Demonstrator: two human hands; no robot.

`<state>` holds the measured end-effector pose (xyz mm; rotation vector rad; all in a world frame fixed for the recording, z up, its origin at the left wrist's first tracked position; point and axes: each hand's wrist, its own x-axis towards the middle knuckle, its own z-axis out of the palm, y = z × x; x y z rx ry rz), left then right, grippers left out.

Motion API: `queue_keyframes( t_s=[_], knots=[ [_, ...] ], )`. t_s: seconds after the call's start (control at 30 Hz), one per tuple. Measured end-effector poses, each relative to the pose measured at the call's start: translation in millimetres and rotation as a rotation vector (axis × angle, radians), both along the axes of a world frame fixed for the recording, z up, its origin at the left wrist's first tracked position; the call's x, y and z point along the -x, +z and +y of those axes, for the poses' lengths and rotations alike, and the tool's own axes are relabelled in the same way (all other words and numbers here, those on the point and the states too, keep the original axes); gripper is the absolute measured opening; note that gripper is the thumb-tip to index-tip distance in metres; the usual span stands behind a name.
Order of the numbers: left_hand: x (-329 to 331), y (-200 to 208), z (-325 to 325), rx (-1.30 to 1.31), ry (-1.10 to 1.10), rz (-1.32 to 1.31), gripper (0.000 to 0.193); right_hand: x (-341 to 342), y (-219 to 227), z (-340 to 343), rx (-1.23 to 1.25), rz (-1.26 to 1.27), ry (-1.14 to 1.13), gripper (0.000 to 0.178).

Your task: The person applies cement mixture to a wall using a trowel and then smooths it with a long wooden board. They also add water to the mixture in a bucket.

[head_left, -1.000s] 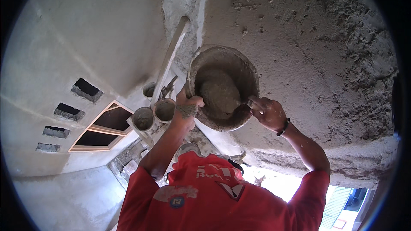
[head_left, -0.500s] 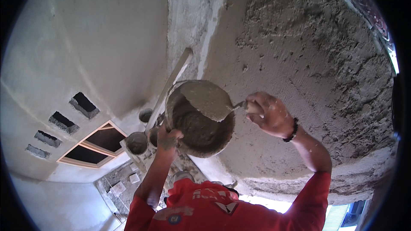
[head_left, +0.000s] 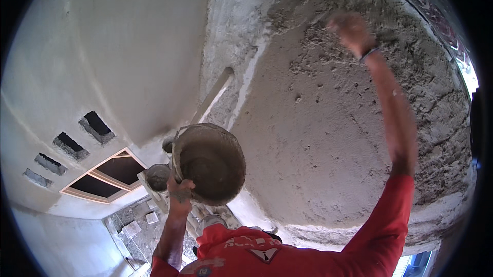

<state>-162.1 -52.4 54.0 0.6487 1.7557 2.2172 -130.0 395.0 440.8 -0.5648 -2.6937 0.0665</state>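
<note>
My left hand grips the rim of a round bucket caked with mortar. Grey wet mortar lies inside it. My right hand is raised far up against the wall, smeared by motion, its fingers curled round a trowel. The trowel's blade barely stands out from the grey wall. Rough fresh mortar covers the wall around that hand, with a smoother plastered part below it.
A long straight bar leans behind the bucket. Another mortar-filled bucket stands to its left. Further left are a wooden-framed opening and several rectangular wall holes. A pale unplastered strip runs up the corner.
My right hand has swung up from the bucket to the upper wall with the trowel, whose blade was loaded with mortar. The bucket in my left hand has moved left and down.
</note>
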Motion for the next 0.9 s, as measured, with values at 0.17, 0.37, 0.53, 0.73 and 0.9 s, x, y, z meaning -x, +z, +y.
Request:
queue_keyframes(
  t_s=[0.17,0.37,0.53,0.73,0.9],
  knots=[
    [-2.1,8.8,7.5,0.021,0.041,-0.074,0.016,-36.6,61.9,29.3,-0.489,0.188,0.036,0.034],
    [-0.8,-20.4,30.8,0.093,0.028,-0.318,0.036,-93.5,-57.9,-86.5,0.331,-0.336,0.357,0.027],
    [-16.3,40.8,76.0,0.120,-0.135,-0.443,0.053,-139.4,-185.1,-131.8,-0.207,-0.451,0.305,0.019],
    [-40.7,62.2,113.7,0.044,-0.300,-0.460,0.052,-174.2,-252.3,-129.7,-0.280,-0.587,0.315,0.027],
    [-69.3,61.4,132.8,-0.009,-0.328,-0.429,0.049,-211.7,-294.6,-136.4,0.161,-0.558,0.266,0.035]
  ],
)
